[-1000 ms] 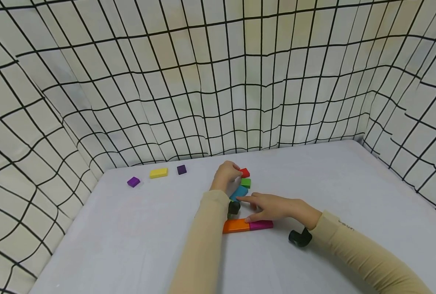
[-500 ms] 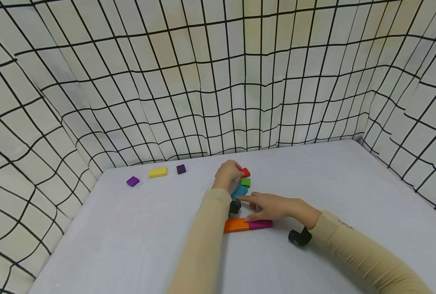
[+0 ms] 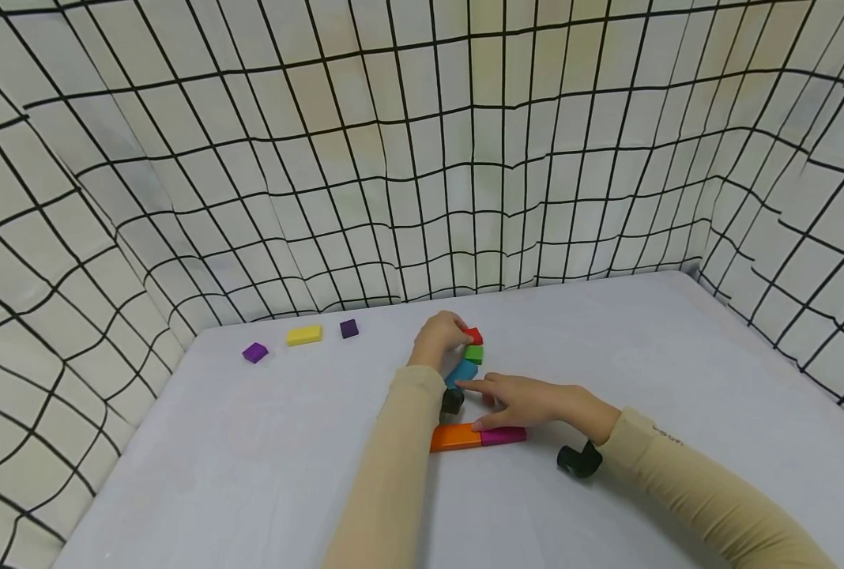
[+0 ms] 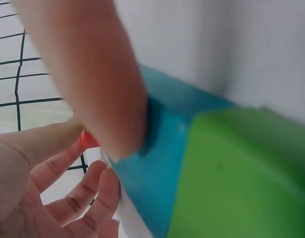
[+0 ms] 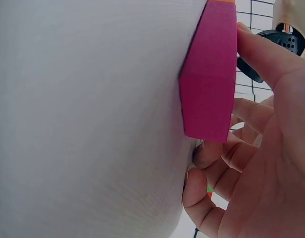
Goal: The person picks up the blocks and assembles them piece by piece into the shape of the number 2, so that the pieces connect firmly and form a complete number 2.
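Observation:
My left hand (image 3: 438, 340) pinches a small red block (image 3: 475, 336) between thumb and fingertips at the far end of a row of blocks. Just nearer lies a green block (image 3: 473, 355), then a blue block (image 3: 462, 371). My right hand (image 3: 521, 397) stretches its index finger to the blue block while its thumb touches an orange block (image 3: 456, 437). A magenta block (image 5: 209, 89) adjoins the orange one's right end. In the left wrist view, another green block (image 4: 241, 178) sits against the blue one, close to the camera; my left forearm hides part of the row.
A purple block (image 3: 254, 352), a yellow block (image 3: 304, 335) and a dark purple block (image 3: 349, 328) lie at the back left of the white table (image 3: 251, 474). Black netting (image 3: 429, 166) over white sheeting surrounds the back and sides. Dark wrist cameras (image 3: 580, 460) hang near the hands.
The red block in my left fingers has shifted very slightly toward the green block. My right hand stays nearly still, and the head view has drifted a little.

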Demonstrator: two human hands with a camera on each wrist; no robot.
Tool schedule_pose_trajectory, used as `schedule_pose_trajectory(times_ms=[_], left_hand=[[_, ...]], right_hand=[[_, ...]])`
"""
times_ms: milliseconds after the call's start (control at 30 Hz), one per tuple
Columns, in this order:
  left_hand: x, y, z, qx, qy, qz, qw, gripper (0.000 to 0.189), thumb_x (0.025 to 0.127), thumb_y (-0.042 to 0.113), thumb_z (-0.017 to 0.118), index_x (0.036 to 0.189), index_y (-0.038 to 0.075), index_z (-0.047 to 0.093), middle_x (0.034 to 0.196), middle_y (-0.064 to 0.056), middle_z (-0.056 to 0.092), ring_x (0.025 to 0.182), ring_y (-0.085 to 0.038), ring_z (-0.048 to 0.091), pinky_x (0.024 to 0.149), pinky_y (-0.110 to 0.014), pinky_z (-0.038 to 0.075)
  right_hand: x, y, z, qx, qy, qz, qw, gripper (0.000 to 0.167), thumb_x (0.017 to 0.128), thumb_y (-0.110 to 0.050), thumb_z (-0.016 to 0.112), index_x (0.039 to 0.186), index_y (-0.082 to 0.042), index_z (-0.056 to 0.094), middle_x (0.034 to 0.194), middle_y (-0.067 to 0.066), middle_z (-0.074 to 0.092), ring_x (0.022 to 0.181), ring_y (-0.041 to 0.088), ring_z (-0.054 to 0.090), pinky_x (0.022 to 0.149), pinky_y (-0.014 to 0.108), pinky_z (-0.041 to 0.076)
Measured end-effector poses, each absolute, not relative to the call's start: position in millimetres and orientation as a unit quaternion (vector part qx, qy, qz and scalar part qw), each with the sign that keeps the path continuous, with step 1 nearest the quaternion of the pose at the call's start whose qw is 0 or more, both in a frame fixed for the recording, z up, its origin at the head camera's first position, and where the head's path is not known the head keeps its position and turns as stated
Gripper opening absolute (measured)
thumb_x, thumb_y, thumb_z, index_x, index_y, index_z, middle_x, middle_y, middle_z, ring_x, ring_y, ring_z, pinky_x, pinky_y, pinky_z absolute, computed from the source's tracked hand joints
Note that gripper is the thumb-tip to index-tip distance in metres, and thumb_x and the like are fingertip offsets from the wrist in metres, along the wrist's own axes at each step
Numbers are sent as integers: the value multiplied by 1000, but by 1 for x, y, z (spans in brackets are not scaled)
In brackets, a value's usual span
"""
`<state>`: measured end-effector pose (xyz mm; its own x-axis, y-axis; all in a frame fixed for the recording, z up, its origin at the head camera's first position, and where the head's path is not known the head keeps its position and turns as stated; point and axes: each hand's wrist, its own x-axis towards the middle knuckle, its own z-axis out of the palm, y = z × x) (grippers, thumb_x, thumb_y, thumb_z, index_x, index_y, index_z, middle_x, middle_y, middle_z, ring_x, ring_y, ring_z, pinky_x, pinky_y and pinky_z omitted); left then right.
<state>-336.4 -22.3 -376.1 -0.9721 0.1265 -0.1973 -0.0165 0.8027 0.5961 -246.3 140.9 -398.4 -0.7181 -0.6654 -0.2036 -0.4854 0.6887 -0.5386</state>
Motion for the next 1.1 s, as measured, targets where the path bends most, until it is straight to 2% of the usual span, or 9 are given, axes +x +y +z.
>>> schedule_pose_trajectory(times_ms=[233,533,1100], left_hand=[[-338,-26,-378,33,937,325,128,27,99,17,68,123,4,72,122,-14,68,107,-28,64,99,-43,50],[-337,-27,-379,34,935,330,125,29,97,19,72,122,4,71,123,-15,67,110,-29,60,103,-44,47],[-343,-28,-381,32,928,344,138,27,98,14,68,123,5,72,124,-14,67,107,-29,64,101,-45,49]], right_hand=[[-247,141,-400,-321,898,-229,195,72,96,-41,72,157,-16,44,101,-1,51,93,15,51,76,32,47],[-247,141,-400,-319,898,-230,197,72,95,-41,72,157,-16,44,102,-1,51,94,16,51,77,32,48],[-247,141,-399,-317,901,-222,194,72,95,-41,73,157,-16,44,100,-2,51,95,15,51,78,32,48]])
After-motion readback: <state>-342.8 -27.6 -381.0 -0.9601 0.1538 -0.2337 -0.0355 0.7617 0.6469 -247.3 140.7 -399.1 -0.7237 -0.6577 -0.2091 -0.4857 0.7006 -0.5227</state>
